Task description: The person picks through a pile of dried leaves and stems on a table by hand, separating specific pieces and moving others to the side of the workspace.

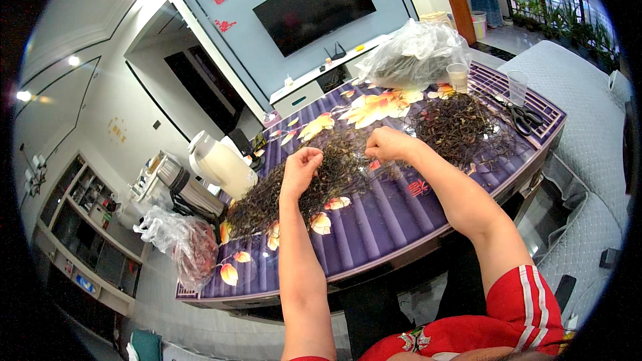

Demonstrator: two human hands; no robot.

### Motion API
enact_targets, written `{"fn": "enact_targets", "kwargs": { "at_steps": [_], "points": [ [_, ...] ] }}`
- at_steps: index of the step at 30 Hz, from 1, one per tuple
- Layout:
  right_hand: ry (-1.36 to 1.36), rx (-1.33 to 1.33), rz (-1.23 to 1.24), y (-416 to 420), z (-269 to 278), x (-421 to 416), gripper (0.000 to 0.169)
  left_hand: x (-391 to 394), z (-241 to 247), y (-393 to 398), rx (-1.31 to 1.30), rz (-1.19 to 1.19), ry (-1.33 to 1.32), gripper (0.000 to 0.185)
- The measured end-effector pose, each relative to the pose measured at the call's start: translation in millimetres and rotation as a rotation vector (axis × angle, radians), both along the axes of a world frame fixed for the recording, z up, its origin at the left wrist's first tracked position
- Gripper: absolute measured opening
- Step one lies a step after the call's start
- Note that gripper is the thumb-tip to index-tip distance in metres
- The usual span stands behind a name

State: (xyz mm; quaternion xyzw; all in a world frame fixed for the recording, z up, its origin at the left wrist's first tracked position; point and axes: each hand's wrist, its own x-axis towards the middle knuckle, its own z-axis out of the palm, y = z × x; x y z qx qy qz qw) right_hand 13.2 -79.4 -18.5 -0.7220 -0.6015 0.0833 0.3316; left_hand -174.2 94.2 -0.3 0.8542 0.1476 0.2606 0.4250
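Observation:
A long heap of dark, thin, tangled dried plant strands lies across the patterned purple tabletop. Over its middle is my left hand, fingertips pinched together; whether a strand is between them is too small to tell. My right hand is curled with its fingers pointing down, at the right end of this heap; what it holds is hidden. Right of my right hand lies a second, rounder pile of darker brown strands. Black-handled scissors rest near the table's right edge.
At the table's far side are a large clear plastic bag, a filled plastic cup and a clear cup. On the left stand a cream thermos jug, a steel flask and a tied plastic bag. A quilted sofa adjoins the right.

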Motion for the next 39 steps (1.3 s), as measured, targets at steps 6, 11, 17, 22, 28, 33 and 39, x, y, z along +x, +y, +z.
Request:
{"fn": "enact_targets", "kwargs": {
  "at_steps": [6,11,17,22,28,33,39],
  "points": [
    [0.146,0.076,-0.041,7.3,-4.7,0.0,0.019,-5.5,-1.6,10.9,-0.424,-0.034,-0.293,0.015],
    [0.219,0.237,-0.017,8.9,-5.0,-4.4,0.015,-3.9,-8.5,18.5,-0.496,-0.068,-0.359,0.015],
    [0.074,0.392,-0.001,22.9,-13.3,-5.9,0.015,10.3,-28.6,25.1,-0.056,0.289,-0.334,0.024],
    [0.279,0.299,0.084,12.6,-2.8,-23.0,0.015,21.2,-15.7,-16.7,-0.28,0.003,-0.195,0.027],
    [0.585,0.07,0.284,9.2,0.2,-23.4,0.034,25.8,-19.8,-23.2,-0.306,-0.119,-0.124,0.018],
    [0.81,0.165,0.257,12.3,-3.2,0.2,0.044,27.2,-19.0,-23.0,-0.397,-0.122,-0.18,0.017],
    [0.714,0.018,0.366,14.6,-4.8,-16.0,0.036,27.3,-22.3,-27.3,-0.362,-0.214,-0.105,0.018]
  ]
}}
